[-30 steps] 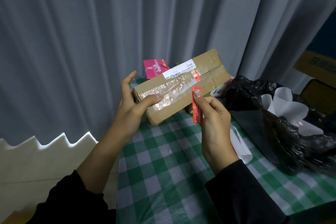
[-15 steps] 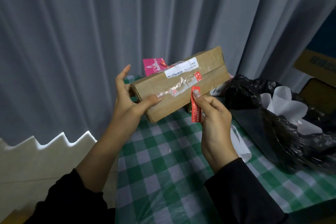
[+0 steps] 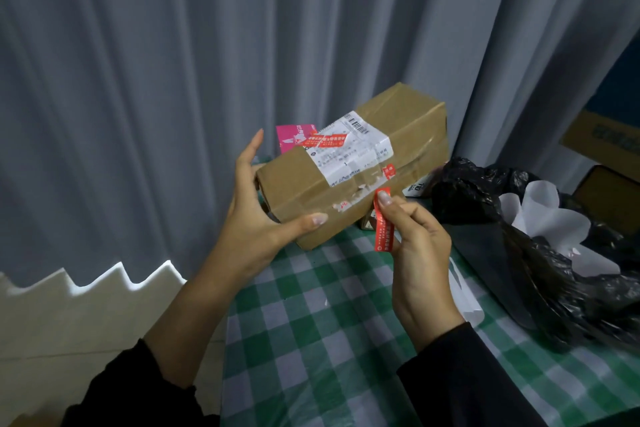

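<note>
A long brown cardboard parcel (image 3: 408,121) with a white shipping label (image 3: 349,146) and clear tape is held in the air above the table. My left hand (image 3: 256,218) grips its near left end, thumb on the front face and fingers behind. My right hand (image 3: 415,253) pinches a red strip of tape (image 3: 382,220) between thumb and forefinger, right at the parcel's front edge. The strip hangs down from the pinch. Torn tape residue runs along the parcel's front face.
A green and white checked tablecloth (image 3: 311,340) covers the table. A black plastic bag (image 3: 554,270) holding white paper (image 3: 543,218) lies at the right. A pink card (image 3: 291,137) stands behind the parcel. Grey curtains hang behind; a cardboard box (image 3: 602,139) sits far right.
The parcel has been rolled so its labelled face now points up toward me, and its far end has lifted. My right hand stays pinching the red strip.
</note>
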